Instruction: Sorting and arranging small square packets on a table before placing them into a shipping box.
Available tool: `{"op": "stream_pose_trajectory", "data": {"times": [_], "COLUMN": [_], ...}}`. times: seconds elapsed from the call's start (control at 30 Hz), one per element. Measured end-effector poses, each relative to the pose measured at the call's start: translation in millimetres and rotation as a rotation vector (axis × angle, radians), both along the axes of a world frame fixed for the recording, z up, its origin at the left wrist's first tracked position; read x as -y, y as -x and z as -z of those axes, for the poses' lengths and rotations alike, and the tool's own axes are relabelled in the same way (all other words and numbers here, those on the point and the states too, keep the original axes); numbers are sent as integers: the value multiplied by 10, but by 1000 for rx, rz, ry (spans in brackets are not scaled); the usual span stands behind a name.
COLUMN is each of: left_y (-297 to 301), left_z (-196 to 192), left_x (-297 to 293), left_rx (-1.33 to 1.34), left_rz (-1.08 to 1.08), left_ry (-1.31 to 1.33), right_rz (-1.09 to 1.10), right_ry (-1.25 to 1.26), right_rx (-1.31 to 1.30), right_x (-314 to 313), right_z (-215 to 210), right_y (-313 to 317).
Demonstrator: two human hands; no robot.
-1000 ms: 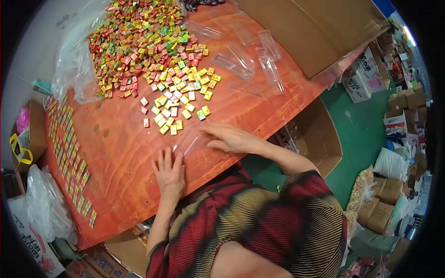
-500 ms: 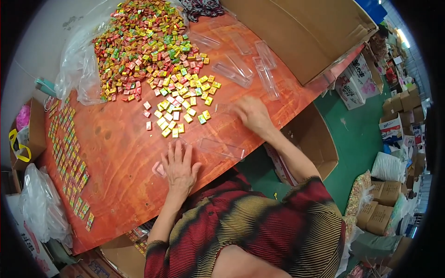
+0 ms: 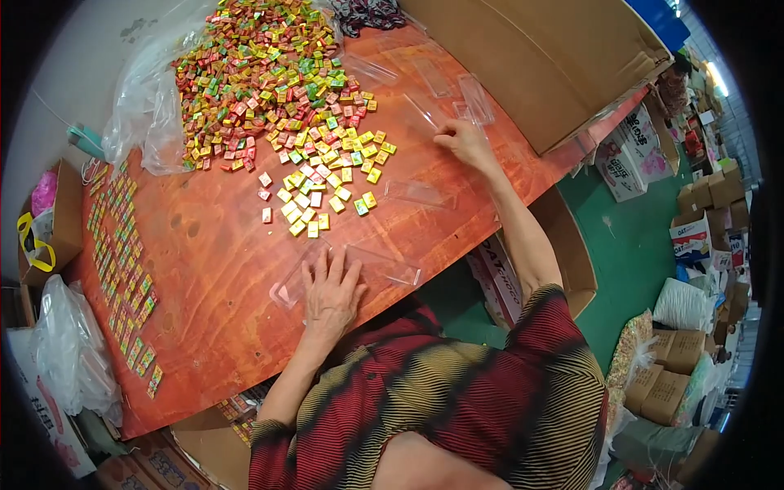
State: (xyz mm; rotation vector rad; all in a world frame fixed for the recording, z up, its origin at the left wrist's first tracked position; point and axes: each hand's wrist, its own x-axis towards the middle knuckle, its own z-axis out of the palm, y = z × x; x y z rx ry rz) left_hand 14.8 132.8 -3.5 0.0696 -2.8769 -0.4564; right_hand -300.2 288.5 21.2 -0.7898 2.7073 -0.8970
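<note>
My left hand [image 3: 331,290] lies flat with fingers spread near the table's front edge, touching clear plastic trays. One tray [image 3: 284,294] shows at its left, and another long clear tray [image 3: 392,268] at its right. Farther off to the right, my right hand [image 3: 465,145] has its fingers curled into a pinch at the near end of a narrow clear plastic tray [image 3: 420,110]. Between the hands, a clear tray [image 3: 420,193] lies on the table. Small yellow and pink candy boxes [image 3: 314,192] are scattered ahead of my left hand.
A big heap of small coloured boxes [image 3: 261,82] covers the back of the red table [image 3: 212,286]. Rows of grouped boxes [image 3: 122,245] line its left side. A large cardboard box [image 3: 539,65] stands back right. More clear trays [image 3: 476,98] lie before it.
My right hand has moved away from me, up to the back trays, and its fingers have closed. A clear tray now lies mid-table. My left hand has slid slightly right.
</note>
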Motion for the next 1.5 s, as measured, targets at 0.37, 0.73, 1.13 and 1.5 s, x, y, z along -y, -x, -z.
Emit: {"op": "stream_pose_trajectory", "data": {"times": [0.37,0.73,1.13,1.5], "left_y": [-213,-313,-301,-303], "left_z": [-18,13,17,20], "left_x": [22,51,77,83], "left_rx": [-12,-66,-59,-58], "left_rz": [-127,-197,-183,-177], "left_ry": [55,71,12,18], "right_rz": [68,31,-84,-170], "right_ry": [68,-55,-66,66], "right_rx": [-754,-508,-121,-80], "right_x": [-243,-90,-363,-388], "right_z": [-30,98,188,109], "right_y": [-352,-558,254,225]}}
